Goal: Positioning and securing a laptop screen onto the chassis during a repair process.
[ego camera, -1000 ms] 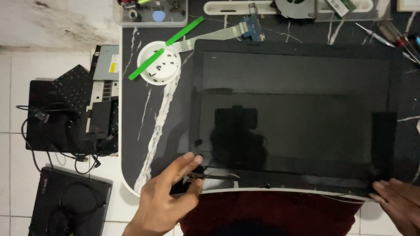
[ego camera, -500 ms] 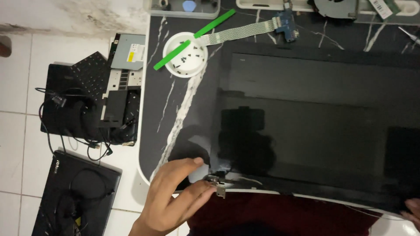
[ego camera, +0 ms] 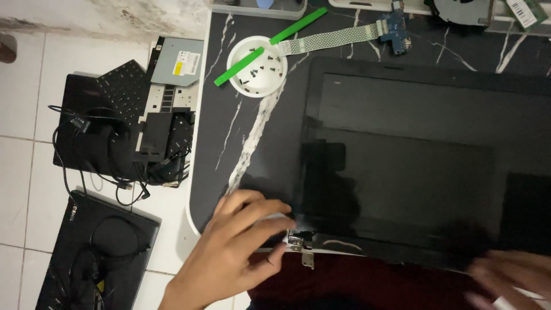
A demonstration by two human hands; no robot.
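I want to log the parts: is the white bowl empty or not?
Not empty. The white bowl holds several small dark screws, and a green stick lies across its rim.

A black laptop screen panel point(ego camera: 425, 166) lies flat on the dark marbled table point(ego camera: 229, 143). The left hand point(ego camera: 229, 258) rests fingers at its near left corner, beside a metal hinge point(ego camera: 303, 248). The right hand point(ego camera: 511, 278), blurred, touches the near right edge. Far left sits a white bowl point(ego camera: 257, 67) of screws with a green stick point(ego camera: 270, 46) across it.
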